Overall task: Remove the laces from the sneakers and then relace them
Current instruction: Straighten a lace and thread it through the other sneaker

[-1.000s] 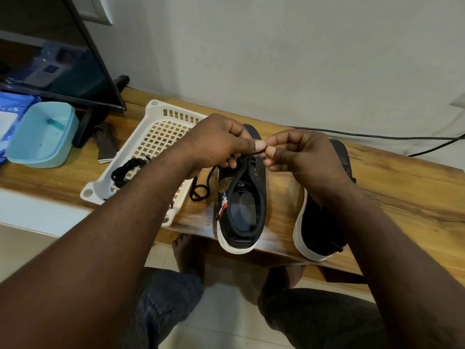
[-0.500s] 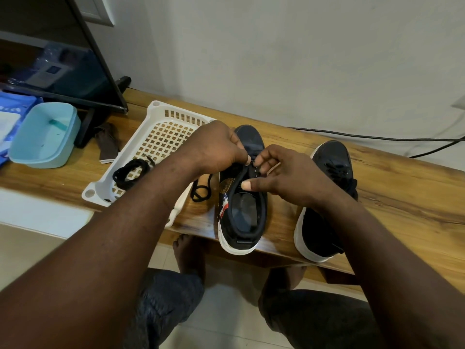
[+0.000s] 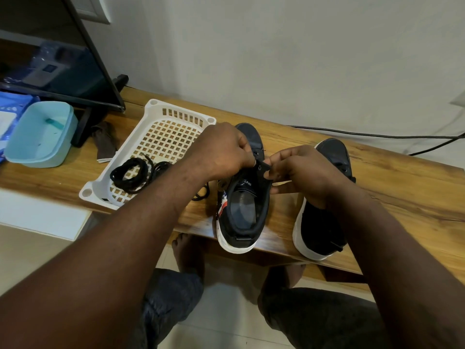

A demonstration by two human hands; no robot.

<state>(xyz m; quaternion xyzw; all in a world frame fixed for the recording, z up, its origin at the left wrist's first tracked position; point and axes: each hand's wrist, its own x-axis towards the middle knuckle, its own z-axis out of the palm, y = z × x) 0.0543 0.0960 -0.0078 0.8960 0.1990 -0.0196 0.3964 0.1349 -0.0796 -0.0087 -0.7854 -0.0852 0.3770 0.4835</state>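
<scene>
Two knees (image 3: pixel 173 293) in dark shorts are sitting closest, and a bare foot (image 3: pixel 187 253) is peeking out under the bench (image 3: pixel 402 197). The first sneaker (image 3: pixel 241 215) is standing on the bench's near edge, with its heel hanging over a little and its toe pointing to 12 o'clock. The left hand (image 3: pixel 224 149) is pinching its top edge by the lace holes, grip closed tight. The right hand (image 3: pixel 299 170) is pinching the same edge from 3 o'clock, grip closed on it too. The second sneaker (image 3: pixel 319 233) is standing at 3 o'clock from the first, partly under the right wrist. A loose lace (image 3: pixel 200 194) is lying at 9 o'clock from the first sneaker. A white basket (image 3: pixel 156 107) at 10 o'clock is holding a coiled lace (image 3: pixel 130 175). Farther off, a blue bowl (image 3: pixel 40 134) is sitting at 9 o'clock, and a black cable (image 3: pixel 377 136) is running along the wall at 1 o'clock.
</scene>
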